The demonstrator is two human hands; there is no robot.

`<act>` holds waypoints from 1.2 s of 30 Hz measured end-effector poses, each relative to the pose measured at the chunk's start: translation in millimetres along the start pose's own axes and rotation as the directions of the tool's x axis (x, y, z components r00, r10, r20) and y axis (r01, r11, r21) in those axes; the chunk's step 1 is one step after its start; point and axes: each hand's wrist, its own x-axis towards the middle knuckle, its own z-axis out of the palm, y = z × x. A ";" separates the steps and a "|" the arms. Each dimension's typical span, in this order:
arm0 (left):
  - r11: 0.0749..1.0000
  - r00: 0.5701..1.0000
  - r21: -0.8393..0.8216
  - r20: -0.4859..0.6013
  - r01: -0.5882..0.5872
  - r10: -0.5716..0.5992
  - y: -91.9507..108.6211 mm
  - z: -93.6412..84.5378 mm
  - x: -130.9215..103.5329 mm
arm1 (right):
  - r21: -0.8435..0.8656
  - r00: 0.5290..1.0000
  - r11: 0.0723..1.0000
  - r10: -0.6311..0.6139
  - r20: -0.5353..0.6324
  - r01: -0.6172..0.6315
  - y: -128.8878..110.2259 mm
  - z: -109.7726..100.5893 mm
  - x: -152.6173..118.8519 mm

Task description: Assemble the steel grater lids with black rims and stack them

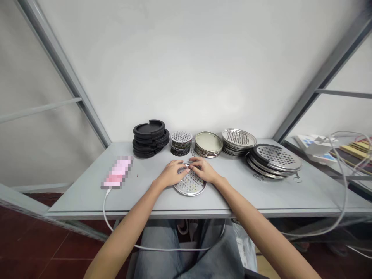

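A round metal plate with grater-like holes and a raised rim lies flat on the grey table in front of me. My left hand grips its far left edge, fingers bent over the rim and thumb on the surface. From the right, my right hand holds the far right edge, its thumb close to the left one. Part of the far rim is hidden under my fingers.
Along the wall stand stacks of black rings, small perforated discs, plain round plates and perforated plates. Plates with a black ring and wire loops sit at right. A blurred-out phone trails a white cable.
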 end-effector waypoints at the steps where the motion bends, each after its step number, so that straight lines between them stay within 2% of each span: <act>1: 1.000 1.000 -0.008 -0.006 0.000 0.000 0.1 0.0 0.0 | 0.002 1.000 1.000 0.001 -0.001 -0.001 0.6 0.4 0.0; 14: 0.997 0.996 -0.041 0.056 0.065 -0.063 3.8 -4.8 -2.9 | 0.001 1.000 1.000 0.018 -0.003 -0.018 -2.6 -1.3 -1.4; 18: 0.998 0.991 -0.015 0.113 0.068 -0.066 4.5 -9.0 -3.5 | -0.022 1.000 1.000 0.017 0.007 -0.017 -3.0 -0.7 -1.5; 26: 0.998 0.973 0.060 0.228 0.016 -0.030 4.8 -15.1 -4.5 | -0.020 1.000 1.000 -0.015 0.019 0.016 1.0 0.6 0.0; 32: 0.998 0.935 0.063 0.354 -0.026 0.002 1.3 -19.8 -5.5 | -0.004 1.000 1.000 -0.009 0.019 0.009 0.1 -0.9 0.9; 36: 0.995 0.920 0.070 0.391 -0.066 0.033 -1.9 -20.1 -5.8 | 0.007 1.000 1.000 -0.012 0.021 0.012 -0.8 -1.6 1.5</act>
